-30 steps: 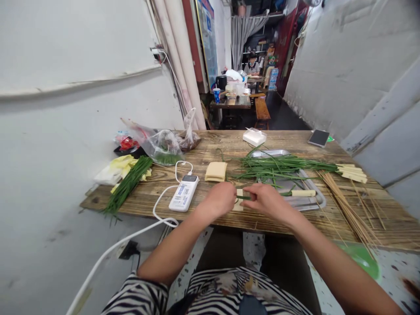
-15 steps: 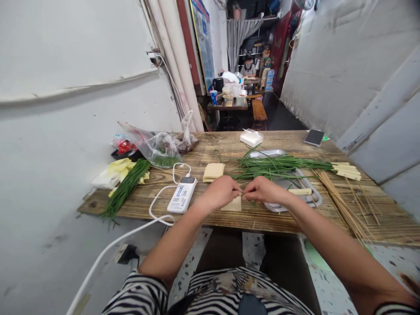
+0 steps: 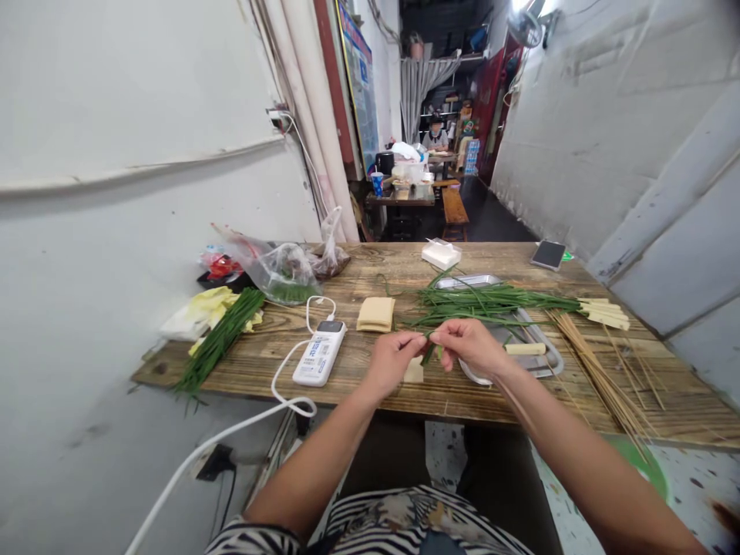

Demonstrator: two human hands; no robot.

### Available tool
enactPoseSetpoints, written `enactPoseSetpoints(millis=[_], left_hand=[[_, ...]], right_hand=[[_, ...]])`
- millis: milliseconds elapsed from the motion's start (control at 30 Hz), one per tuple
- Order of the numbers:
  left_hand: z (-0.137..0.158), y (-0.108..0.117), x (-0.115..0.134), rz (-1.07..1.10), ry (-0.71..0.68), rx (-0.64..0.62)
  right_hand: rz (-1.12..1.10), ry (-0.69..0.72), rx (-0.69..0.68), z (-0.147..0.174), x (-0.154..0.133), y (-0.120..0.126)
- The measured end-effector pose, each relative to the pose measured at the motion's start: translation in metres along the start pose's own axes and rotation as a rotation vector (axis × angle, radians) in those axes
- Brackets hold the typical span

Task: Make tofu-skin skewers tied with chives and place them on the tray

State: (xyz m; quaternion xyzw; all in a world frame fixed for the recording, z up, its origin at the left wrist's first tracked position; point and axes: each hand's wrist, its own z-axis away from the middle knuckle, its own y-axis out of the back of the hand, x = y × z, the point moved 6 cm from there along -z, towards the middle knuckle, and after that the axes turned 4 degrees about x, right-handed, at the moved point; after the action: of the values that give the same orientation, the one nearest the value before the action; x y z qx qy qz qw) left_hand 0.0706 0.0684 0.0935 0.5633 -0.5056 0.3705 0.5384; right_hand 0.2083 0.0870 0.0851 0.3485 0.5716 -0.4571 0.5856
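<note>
A: How many hands do we count at the wooden table (image 3: 393, 262)?

B: Two, nearly meeting at its near edge. We see the left hand (image 3: 398, 358) with thumb and forefinger pinched together, and the right hand (image 3: 471, 345) pinched just as narrowly.

A: On what?

B: Green chives (image 3: 428, 355) between them. We'd say a strand or two, though the fingers hide too much for a sure count.

A: And the pale squares?

B: One single sheet (image 3: 414, 370) lies flat on the wood below the hands, partly covered by the left one. One stack of sheets (image 3: 375, 314) sits farther off, to the left.

A: What do we have on the right?

B: One metal tray (image 3: 556, 359), with one pale roll (image 3: 525, 349) on it and one long heap of greens (image 3: 491, 297) across it. At the heap's right end we count at least three more rolls (image 3: 604, 314), near one bundle of skewers (image 3: 595, 370).

A: And on the left?

B: One white power bank (image 3: 320, 354), then one bunch of greens (image 3: 223, 339) beyond it.
</note>
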Motion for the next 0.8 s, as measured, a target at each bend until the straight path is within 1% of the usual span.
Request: enactPoseSetpoints(millis=[67,133,267,400,500,633,700,733,800], left_hand=[[0.003,-0.003,-0.008,0.084,0.043,0.083],[0.005,-0.007,-0.012,0.179,0.088,0.107],[0.007,-0.013,-0.018,0.382,0.219,0.047],[0.009,-0.015,-0.023,0.447,0.275,-0.021],[0.01,-0.019,-0.03,0.553,0.352,-0.07],[0.011,-0.02,-0.035,0.734,0.444,-0.084],[0.01,-0.018,-0.036,0.768,0.454,-0.061],[0.01,-0.016,-0.036,0.759,0.451,-0.051],[0.01,-0.012,-0.036,0.708,0.437,-0.037]], right_hand=[[-0.049,0.04,0.059,0.0,0.002,-0.002],[-0.094,0.077,0.116,-0.001,0.005,-0.004],[-0.14,0.122,0.194,-0.002,0.011,-0.005],[-0.1,0.129,0.215,-0.003,0.014,-0.004],[-0.08,0.136,0.228,-0.002,0.017,-0.004],[-0.053,0.181,0.266,0.0,0.023,-0.003],[0.017,0.228,0.268,0.002,0.022,-0.001],[0.095,0.271,0.262,0.004,0.018,0.001],[0.361,0.432,0.259,0.013,0.0,0.001]])
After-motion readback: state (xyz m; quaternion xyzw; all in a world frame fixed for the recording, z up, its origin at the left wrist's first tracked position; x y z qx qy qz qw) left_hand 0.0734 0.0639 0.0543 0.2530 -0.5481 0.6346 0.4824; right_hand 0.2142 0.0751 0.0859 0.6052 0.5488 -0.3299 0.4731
